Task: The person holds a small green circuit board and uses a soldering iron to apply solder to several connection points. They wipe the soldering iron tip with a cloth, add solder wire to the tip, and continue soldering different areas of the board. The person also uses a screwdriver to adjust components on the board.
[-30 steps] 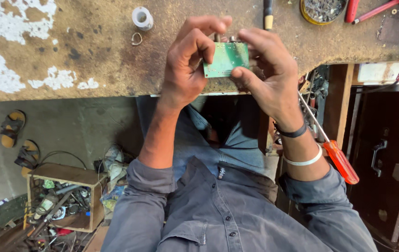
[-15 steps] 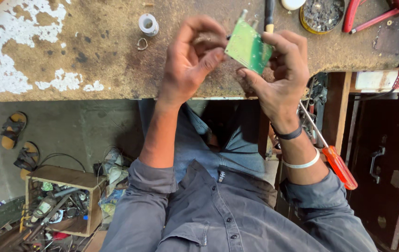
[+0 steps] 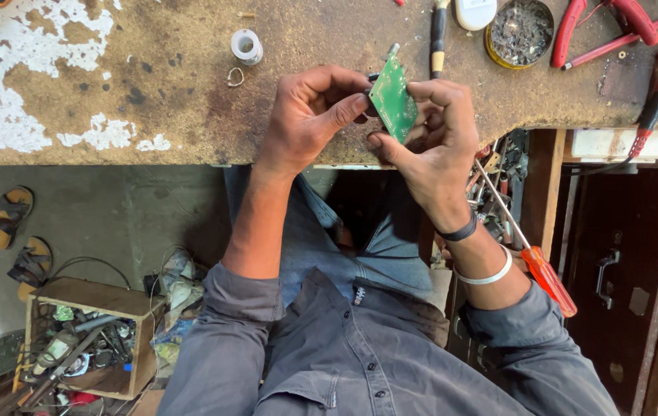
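Since a second ago the small green circuit board [image 3: 393, 98] has been turned from lying flat towards the camera to standing nearly edge-on, tilted, and lifted slightly above the bench edge. The left hand [image 3: 309, 115] pinches its near edge with thumb and curled fingers; the right hand [image 3: 433, 142] grips the other side, thumb under the lower corner, fingers wrapped behind. Both are closed on the board, held above the front edge of the workbench [image 3: 152, 92], a worn brown surface with flaking white paint patches. On it lie a white spool [image 3: 246, 46], a dark-handled tool [image 3: 438, 35], a round tin of debris [image 3: 519, 32] and red-handled pliers [image 3: 606, 23]. A red-handled screwdriver [image 3: 533, 258] hangs beside the right forearm. Below, sandals [image 3: 19, 235] and a wooden box of scrap [image 3: 86, 339] sit on the grey concrete floor.
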